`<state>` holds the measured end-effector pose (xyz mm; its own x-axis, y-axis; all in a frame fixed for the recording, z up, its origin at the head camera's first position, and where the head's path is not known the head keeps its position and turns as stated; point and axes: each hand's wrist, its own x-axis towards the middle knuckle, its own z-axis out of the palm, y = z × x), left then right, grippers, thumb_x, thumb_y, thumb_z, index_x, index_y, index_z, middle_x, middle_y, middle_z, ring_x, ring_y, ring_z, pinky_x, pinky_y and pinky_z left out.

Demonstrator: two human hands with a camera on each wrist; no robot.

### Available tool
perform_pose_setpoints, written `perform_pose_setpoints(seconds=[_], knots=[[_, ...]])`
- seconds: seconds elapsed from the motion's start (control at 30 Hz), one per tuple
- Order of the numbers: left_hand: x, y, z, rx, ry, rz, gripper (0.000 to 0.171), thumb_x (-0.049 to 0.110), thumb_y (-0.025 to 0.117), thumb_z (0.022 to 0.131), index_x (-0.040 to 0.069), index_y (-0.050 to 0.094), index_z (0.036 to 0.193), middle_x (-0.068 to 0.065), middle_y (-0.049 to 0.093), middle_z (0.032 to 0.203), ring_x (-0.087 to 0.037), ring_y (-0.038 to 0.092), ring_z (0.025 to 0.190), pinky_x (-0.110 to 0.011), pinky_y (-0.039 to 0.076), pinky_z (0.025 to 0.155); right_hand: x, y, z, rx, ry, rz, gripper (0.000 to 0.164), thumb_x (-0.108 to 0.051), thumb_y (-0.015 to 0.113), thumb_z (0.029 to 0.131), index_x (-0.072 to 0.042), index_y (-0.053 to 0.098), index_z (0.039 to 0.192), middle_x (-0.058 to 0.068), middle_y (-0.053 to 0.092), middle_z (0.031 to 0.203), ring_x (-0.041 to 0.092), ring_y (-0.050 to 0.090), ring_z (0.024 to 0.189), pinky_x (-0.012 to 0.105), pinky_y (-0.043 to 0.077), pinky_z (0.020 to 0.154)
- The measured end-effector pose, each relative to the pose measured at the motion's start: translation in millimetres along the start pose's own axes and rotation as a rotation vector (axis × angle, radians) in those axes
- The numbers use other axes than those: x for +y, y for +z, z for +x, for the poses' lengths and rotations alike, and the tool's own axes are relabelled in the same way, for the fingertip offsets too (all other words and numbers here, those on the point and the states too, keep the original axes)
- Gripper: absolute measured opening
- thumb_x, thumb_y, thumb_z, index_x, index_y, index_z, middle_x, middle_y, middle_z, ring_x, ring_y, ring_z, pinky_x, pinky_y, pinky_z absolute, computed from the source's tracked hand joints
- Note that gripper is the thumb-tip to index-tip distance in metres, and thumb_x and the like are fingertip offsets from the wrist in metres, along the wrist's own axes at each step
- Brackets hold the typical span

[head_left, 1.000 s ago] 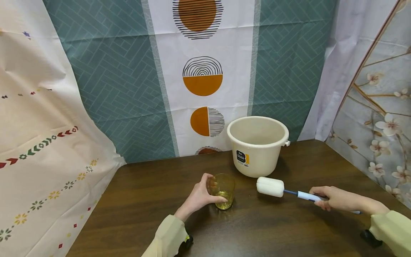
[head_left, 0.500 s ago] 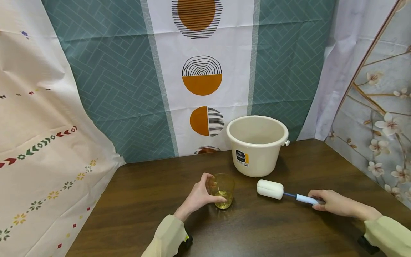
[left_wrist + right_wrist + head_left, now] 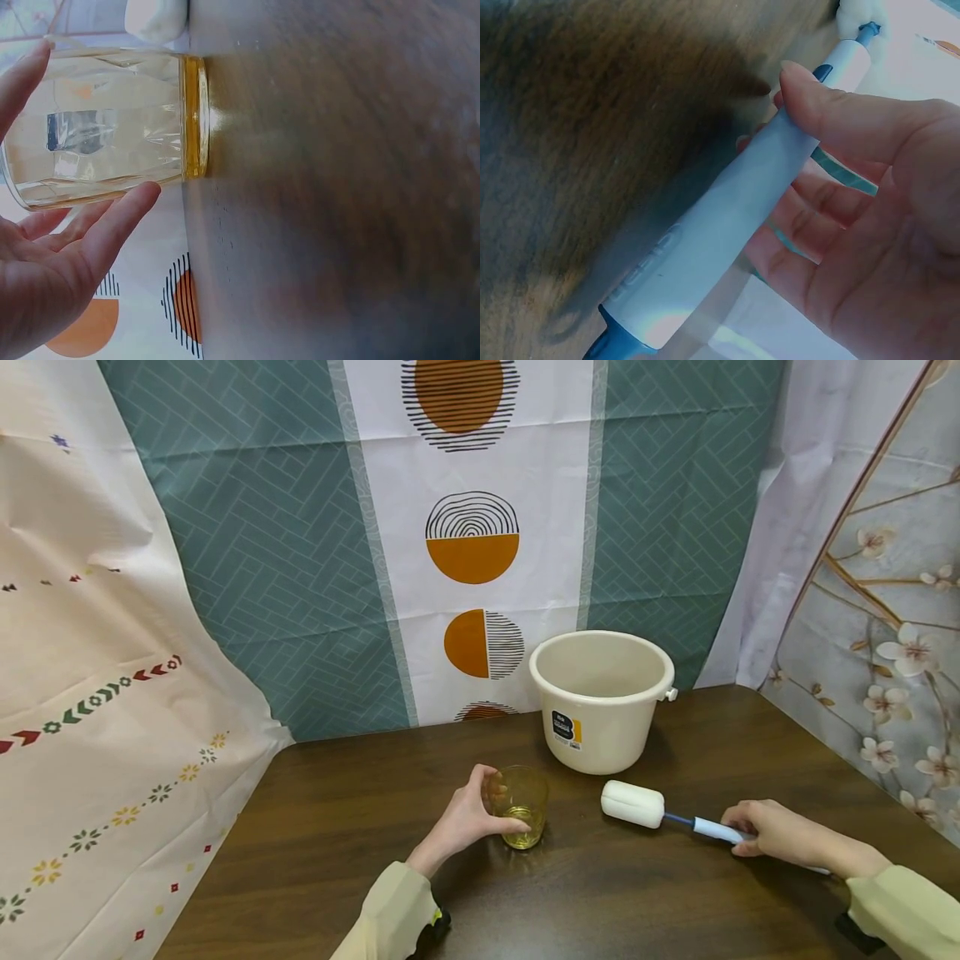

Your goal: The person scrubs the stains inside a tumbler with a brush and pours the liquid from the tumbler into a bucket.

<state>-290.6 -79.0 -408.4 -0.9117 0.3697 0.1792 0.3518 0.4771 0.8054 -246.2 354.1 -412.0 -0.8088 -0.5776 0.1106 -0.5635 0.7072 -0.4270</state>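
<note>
A clear yellowish drinking glass (image 3: pixel 522 802) stands upright on the table. My left hand (image 3: pixel 468 814) holds it from the left side, thumb on the near side and fingers at the far side; the left wrist view shows the glass (image 3: pixel 105 127) between them. In my right hand (image 3: pixel 783 835) is a sponge brush, its pale handle (image 3: pixel 712 217) pinched between thumb and fingers. The brush's white sponge head (image 3: pixel 632 803) points left toward the glass, apart from it and low over the table; I cannot tell if it touches the wood.
Behind the brush head stands a cream bucket (image 3: pixel 600 710) with a dark and yellow label. The dark wooden table (image 3: pixel 337 852) stretches to the left and front. Patterned cloths (image 3: pixel 285 527) hang along the back and both sides.
My right hand has shifted slightly left and nearer, its grip lying differently on the handle. The sponge head has sunk a little. My left hand and the glass have stayed put.
</note>
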Motion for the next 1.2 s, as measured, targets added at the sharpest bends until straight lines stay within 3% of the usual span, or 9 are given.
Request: perform_pose_setpoints(seconds=[0.53,0.87,1.2], knots=[[-0.9,-0.8,0.0,0.0,0.014,0.0,0.078,0.038,0.083,0.062,0.008,0.037,0.118,-0.008,0.055,0.104,-0.02,0.053,0.094,-0.037,0.044,0.076,-0.2,1.9,0.0,-0.03,0.091,-0.015,0.031,-0.012,0.078,0.068,-0.013,0.05,0.081,-0.01,0.041,0.068,0.003,0.038,0.06,0.025,0.033,0.051],[-1.0,0.5,-1.2,0.005,0.01,0.007,0.077,0.036,0.083,0.062,0.009,0.037,0.118,-0.009,0.055,0.104,-0.02,0.053,0.093,-0.037,0.044,0.076,-3.7,-1.4,0.6,-0.054,0.117,-0.032,0.031,-0.023,0.077,0.069,-0.013,0.053,0.084,-0.009,0.043,0.069,0.004,0.04,0.061,0.026,0.034,0.051],[-2.2,0.6,-0.6,0.009,0.016,0.012,0.077,0.037,0.083,0.062,0.009,0.037,0.118,-0.009,0.055,0.104,-0.02,0.053,0.092,-0.037,0.044,0.076,-26.1,-17.9,16.9,0.107,0.169,-0.163,0.035,-0.039,0.071,0.074,-0.012,0.056,0.092,-0.007,0.047,0.078,0.01,0.046,0.069,0.029,0.038,0.055]])
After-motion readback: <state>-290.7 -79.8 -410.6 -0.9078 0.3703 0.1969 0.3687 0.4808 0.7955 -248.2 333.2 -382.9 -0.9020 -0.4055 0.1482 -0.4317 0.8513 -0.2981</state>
